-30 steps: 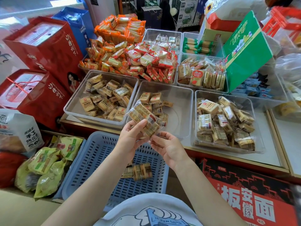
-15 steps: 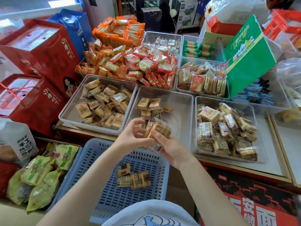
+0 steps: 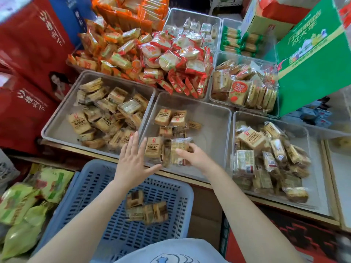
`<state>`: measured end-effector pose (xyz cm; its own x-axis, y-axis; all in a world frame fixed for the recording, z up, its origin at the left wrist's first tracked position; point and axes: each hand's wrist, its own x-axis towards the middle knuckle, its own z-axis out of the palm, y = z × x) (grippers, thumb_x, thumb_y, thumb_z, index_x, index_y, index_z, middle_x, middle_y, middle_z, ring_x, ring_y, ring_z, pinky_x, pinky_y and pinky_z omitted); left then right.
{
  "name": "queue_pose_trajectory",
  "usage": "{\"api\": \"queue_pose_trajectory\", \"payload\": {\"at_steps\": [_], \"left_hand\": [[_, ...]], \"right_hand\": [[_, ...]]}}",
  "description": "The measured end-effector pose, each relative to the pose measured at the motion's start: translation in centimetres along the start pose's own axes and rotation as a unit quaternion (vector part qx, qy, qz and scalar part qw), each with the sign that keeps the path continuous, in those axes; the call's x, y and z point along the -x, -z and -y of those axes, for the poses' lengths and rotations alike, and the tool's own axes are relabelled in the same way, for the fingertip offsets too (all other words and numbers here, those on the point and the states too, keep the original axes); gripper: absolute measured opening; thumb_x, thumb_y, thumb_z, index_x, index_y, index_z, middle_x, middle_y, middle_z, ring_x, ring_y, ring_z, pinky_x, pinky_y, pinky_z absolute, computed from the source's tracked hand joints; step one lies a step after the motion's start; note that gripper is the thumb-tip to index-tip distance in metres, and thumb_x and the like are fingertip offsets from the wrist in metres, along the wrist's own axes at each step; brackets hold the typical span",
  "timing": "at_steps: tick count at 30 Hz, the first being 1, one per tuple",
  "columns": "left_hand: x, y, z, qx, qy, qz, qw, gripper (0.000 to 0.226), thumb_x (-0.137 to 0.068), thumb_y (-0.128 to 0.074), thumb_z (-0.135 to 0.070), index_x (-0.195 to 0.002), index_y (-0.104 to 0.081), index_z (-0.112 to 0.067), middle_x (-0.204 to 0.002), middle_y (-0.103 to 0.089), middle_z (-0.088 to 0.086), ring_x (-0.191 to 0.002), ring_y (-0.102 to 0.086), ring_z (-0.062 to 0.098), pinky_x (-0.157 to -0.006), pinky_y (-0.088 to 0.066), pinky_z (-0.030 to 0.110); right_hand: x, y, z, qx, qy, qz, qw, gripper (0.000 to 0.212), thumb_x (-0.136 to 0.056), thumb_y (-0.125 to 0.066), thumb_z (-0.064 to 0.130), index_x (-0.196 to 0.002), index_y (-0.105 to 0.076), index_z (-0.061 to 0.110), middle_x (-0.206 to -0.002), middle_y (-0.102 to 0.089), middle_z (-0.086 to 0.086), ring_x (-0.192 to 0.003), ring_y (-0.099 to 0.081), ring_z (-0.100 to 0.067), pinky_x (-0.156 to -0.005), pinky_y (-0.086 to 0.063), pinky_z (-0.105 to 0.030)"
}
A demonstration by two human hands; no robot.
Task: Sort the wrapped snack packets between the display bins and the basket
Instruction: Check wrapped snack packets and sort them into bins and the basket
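At the near edge of the middle clear bin point(image 3: 214, 118), the right hand point(image 3: 197, 158) rests over a tan wrapped packet point(image 3: 179, 151), its fingers curled onto the wrapper in what looks like a light hold — how firm, the blur does not let me say. The left hand point(image 3: 133, 160) hovers with fingers straight and spread just above the bin's near-left corner, gripping nothing. A second packet point(image 3: 153, 148) lies beside the first, between the two hands, and a few more sit toward the bin's far side. Below, the blue basket point(image 3: 91, 188) holds a small cluster of the same packets point(image 3: 146, 209) near its middle; the left bin point(image 3: 62, 118) and the right bin point(image 3: 315, 196) are well filled with similar ones.

I judge these packets light and crinkly — thin film over a brittle biscuit slab, so slippery on the flat faces and apt to crack if squeezed. Best taken across the short edges with thumb opposite fingers, or pinched by the sealed end flap, with gentle pressure only.
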<state>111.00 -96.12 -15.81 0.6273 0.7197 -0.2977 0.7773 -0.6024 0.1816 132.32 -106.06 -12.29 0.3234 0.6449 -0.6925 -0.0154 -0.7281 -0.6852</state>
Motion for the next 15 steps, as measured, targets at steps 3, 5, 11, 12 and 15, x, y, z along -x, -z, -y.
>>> {"api": "queue_pose_trajectory", "payload": {"at_steps": [3, 5, 11, 12, 15], "left_hand": [[-0.1, -0.6, 0.4, 0.011, -0.006, 0.001, 1.0, 0.127, -0.061, 0.008, -0.102, -0.16, 0.02, -0.024, -0.158, 0.044, 0.001, -0.152, 0.03, 0.018, -0.123, 0.015, 0.037], [-0.2, -0.8, 0.5, 0.017, -0.012, -0.01, 1.0, 0.125, -0.065, 0.004, -0.102, -0.162, 0.014, -0.024, -0.161, 0.04, 0.001, -0.154, 0.025, 0.018, -0.124, 0.011, 0.038], [-0.3, -1.0, 0.5, 0.021, -0.01, -0.011, 1.0, 0.124, -0.07, -0.002, -0.101, -0.164, 0.002, -0.021, -0.168, 0.024, 0.006, -0.157, 0.012, 0.022, -0.123, 0.008, 0.038], [-0.4, -1.0, 0.5, 0.025, -0.008, -0.014, 1.0, 0.124, -0.07, -0.002, -0.101, -0.164, 0.003, -0.021, -0.168, 0.024, 0.005, -0.157, 0.012, 0.021, -0.123, 0.008, 0.038], [-0.3, -0.9, 0.4, 0.047, -0.005, -0.024, 0.999, 0.124, -0.07, -0.012, -0.101, -0.164, 0.003, -0.021, -0.169, 0.022, 0.004, -0.158, 0.01, 0.021, -0.124, 0.006, 0.038]], "right_hand": [[-1.8, -1.7, -0.9, 0.023, -0.02, 0.028, 0.999, 0.062, -0.099, -0.063, 0.042, -0.15, -0.042, 0.013, -0.149, -0.051, -0.003, -0.117, -0.054, -0.015, -0.108, -0.042, -0.03], [-2.7, -2.0, -1.3, 0.026, -0.026, 0.011, 0.999, 0.072, -0.098, -0.065, 0.043, -0.155, -0.034, 0.013, -0.153, -0.046, -0.003, -0.13, -0.05, -0.018, -0.105, -0.037, -0.029], [-4.7, -1.2, -2.4, 0.075, -0.083, 0.0, 0.994, 0.132, -0.067, -0.073, 0.08, -0.161, -0.013, 0.011, -0.165, -0.028, -0.01, -0.146, -0.038, -0.031, -0.116, -0.041, -0.05], [-4.7, -1.2, -2.5, 0.079, -0.085, -0.012, 0.993, 0.125, -0.072, -0.074, 0.075, -0.16, -0.015, 0.009, -0.164, -0.03, -0.011, -0.146, -0.037, -0.031, -0.116, -0.039, -0.049], [-4.3, -1.3, -2.2, 0.121, -0.053, -0.088, 0.987, 0.085, -0.081, -0.074, 0.065, -0.137, -0.043, 0.01, -0.141, -0.05, -0.009, -0.125, -0.053, -0.025, -0.102, -0.049, -0.042]]}}
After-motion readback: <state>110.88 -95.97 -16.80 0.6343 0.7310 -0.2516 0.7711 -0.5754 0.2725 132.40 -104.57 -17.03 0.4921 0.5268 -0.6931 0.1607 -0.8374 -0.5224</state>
